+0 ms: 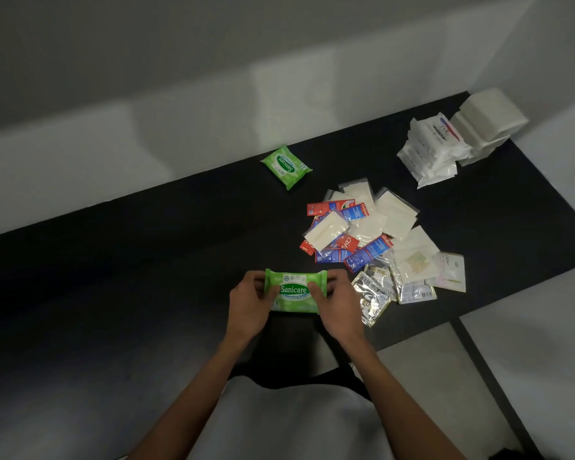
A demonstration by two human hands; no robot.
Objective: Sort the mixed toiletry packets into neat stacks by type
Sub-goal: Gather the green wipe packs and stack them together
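Note:
A green Sanicare wipes pack [296, 287] is held over the near part of the black table [146, 260]. My left hand [249, 307] grips its left end and my right hand [337, 305] grips its right end, thumbs on top. A second green wipes pack [286, 167] lies alone near the table's far edge. To the right of my hands sits a mixed heap: red and blue toothpaste sachets [352, 247], clear packets with white pads [394, 212], silver foil sachets [375, 293] and a white sachet [448, 270].
At the far right corner stand a stack of white soap packets [434, 151] and a stack of white tissue packs [488, 122]. A pale wall runs behind the table. The table's near edge lies just below my hands, with floor to the right.

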